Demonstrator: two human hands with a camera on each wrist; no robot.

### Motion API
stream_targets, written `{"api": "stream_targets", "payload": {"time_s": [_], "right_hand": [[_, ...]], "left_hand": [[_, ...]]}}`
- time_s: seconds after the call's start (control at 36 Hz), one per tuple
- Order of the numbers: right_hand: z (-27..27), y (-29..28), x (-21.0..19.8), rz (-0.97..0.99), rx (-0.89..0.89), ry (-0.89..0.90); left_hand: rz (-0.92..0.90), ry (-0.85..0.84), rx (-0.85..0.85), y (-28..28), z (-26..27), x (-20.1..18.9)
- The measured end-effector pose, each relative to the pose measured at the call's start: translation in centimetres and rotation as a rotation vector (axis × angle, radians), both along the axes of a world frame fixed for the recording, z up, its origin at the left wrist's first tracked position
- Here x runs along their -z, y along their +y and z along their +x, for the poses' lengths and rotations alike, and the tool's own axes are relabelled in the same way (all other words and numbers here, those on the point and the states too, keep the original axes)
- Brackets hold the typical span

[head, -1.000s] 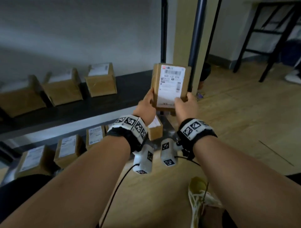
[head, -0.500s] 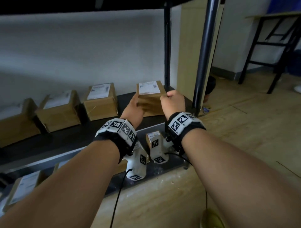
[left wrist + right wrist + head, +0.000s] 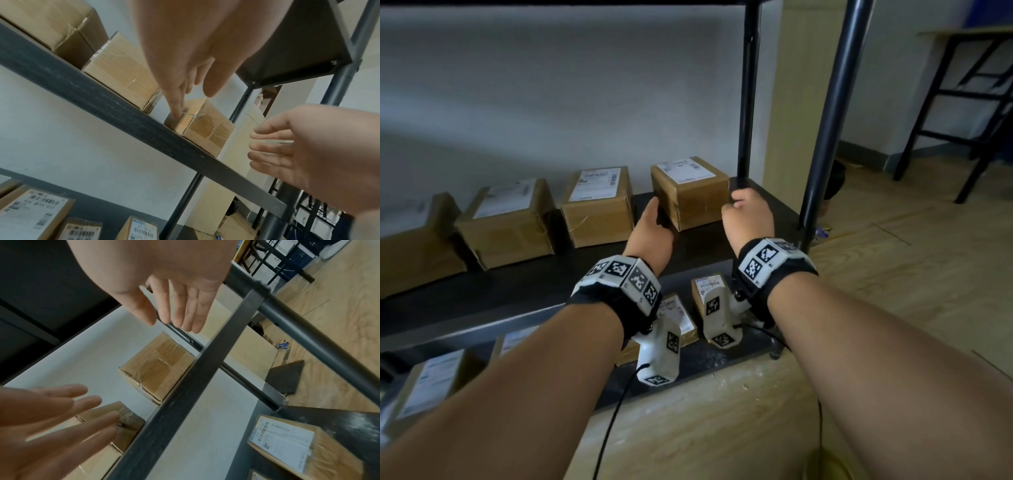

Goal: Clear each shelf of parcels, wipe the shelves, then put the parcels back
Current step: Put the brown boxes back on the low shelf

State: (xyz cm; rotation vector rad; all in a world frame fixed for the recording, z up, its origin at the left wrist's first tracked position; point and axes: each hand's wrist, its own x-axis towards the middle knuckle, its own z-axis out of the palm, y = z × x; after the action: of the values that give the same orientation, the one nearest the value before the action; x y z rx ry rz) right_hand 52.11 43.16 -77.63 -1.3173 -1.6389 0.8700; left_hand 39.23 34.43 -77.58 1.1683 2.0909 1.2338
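- The parcel (image 3: 690, 192), held in both hands a second ago, now sits at the shelf's (image 3: 524, 284) right end.
- Left hand (image 3: 650, 233) and right hand (image 3: 748, 216) flank it, fingers spread, holding nothing.
- This parcel looks restocked.

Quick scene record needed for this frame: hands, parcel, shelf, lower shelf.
left hand: open, fingertip touching the parcel's left side
right hand: open, apart from the parcel
parcel: upright on the shelf, label up, right end of a row of four
shelf: dark, holds the four boxes
lower shelf: more labelled boxes
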Motion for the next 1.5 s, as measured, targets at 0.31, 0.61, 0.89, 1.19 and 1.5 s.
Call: {"api": "stream_targets", "payload": {"time_s": [0.31, 0.61, 0.89, 1.19, 1.5], "right_hand": [[4.7, -4.5, 4.5, -0.030, -0.006, -0.089], [6.3, -5.0, 11.8, -0.255, -0.075, -0.329], [5.2, -1.0, 18.4, -0.430, -0.092, -0.374], [2.8, 4.4, 24.8, -0.540, -0.132, -0.361], [0.3, 7.4, 26.7, -0.624, -0.133, -0.352]], "left_hand": [[0.067, -0.152, 0.012, -4.6, 4.4, 0.9], [-0.186, -0.078, 0.097, -6.0, 6.3, 8.2], [-0.396, -0.155, 0.068, -1.3, 4.6, 16.4], [-0.462, -0.277, 0.050, 5.5, 3.8, 23.7], [-0.425, -0.487, 0.072, 8.5, 2.6, 26.4]]}}
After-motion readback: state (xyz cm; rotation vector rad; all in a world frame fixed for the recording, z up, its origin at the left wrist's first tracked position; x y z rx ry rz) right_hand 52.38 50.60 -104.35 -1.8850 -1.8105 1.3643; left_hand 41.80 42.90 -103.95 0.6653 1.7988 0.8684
